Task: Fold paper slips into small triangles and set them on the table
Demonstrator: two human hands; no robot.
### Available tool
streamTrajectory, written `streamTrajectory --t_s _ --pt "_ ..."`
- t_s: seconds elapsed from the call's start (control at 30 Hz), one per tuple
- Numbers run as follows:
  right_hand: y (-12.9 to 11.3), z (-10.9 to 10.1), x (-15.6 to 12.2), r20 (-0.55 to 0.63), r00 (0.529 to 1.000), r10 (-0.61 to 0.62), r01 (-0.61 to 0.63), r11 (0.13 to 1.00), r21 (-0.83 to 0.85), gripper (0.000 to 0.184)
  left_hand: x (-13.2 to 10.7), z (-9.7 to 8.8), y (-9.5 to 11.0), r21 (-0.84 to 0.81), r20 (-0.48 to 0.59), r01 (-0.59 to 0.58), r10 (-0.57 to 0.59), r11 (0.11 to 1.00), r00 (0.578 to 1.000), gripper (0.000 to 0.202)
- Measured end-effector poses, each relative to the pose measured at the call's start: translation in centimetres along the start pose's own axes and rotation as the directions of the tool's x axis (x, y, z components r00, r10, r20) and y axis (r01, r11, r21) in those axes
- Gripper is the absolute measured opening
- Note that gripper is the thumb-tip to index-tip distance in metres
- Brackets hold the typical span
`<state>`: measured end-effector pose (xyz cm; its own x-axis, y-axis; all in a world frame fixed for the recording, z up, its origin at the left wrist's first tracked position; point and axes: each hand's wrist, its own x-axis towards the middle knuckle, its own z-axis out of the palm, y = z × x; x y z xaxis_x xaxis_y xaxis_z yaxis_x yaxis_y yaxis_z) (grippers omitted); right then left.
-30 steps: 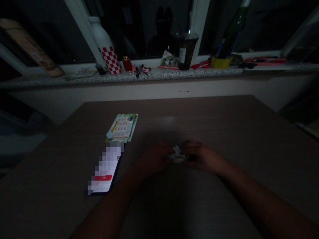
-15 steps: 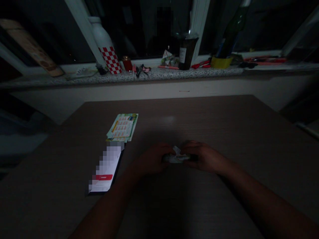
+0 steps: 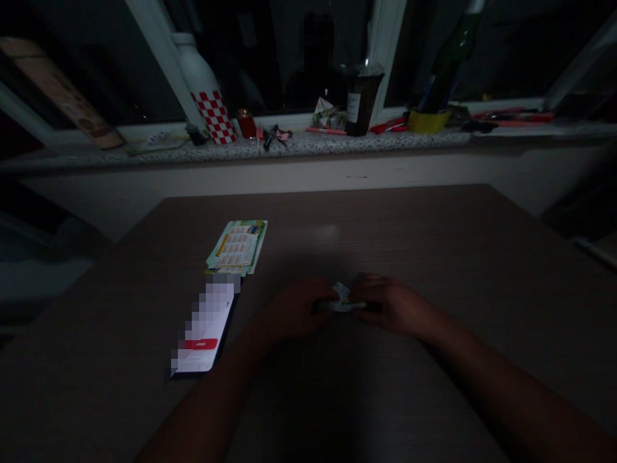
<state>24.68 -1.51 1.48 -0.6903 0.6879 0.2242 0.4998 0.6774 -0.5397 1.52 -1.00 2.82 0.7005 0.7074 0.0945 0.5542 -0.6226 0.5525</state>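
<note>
Low over the middle of the table (image 3: 409,244), a small folded printed paper (image 3: 341,306) is pinched between my two hands. A pale flap of it sticks up at the centre. My left hand (image 3: 301,308) closes on its left end and my right hand (image 3: 393,305) on its right end. Dim light and the fingers hide both ends and much of the fold. Left of my hands lies a stack of printed sheets (image 3: 236,244) with rows of small red figures. Just in front of the stack, beside my left forearm, lies a phone (image 3: 207,328) with its screen lit.
Along the stone windowsill (image 3: 308,145) behind the table stand a red-checked white bottle (image 3: 212,109), a small red jar (image 3: 246,123), a dark plastic cup (image 3: 364,103) and a green bottle (image 3: 450,58) in a yellow holder (image 3: 428,121). A patterned tube (image 3: 62,90) leans at the left.
The paper between my hands has tilted or flattened slightly, so its front face looks thinner. Both hands hold nearly the same place; the sheets and the phone have not moved.
</note>
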Motion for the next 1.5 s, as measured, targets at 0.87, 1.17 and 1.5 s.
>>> streamTrajectory --t_s 0.87,1.17,1.5 --pt "-0.3 1.5 0.4 -0.142 0.981 0.132 -0.135 0.991 -0.014 0.029 0.6 1.3 0.9 0.035 -0.027 0.107 -0.106 0.994 0.994 0.025" --pt "-0.5 1.6 0.9 -0.129 0.982 0.137 -0.142 0.989 -0.03 0.028 0.9 2.0 0.8 0.071 -0.057 0.122 -0.118 0.99 0.991 0.029" --pt "0.0 1.6 0.8 -0.149 0.981 0.124 -0.129 0.991 -0.028 0.023 1.0 2.4 0.9 0.106 -0.036 0.126 -0.123 0.986 0.992 0.031"
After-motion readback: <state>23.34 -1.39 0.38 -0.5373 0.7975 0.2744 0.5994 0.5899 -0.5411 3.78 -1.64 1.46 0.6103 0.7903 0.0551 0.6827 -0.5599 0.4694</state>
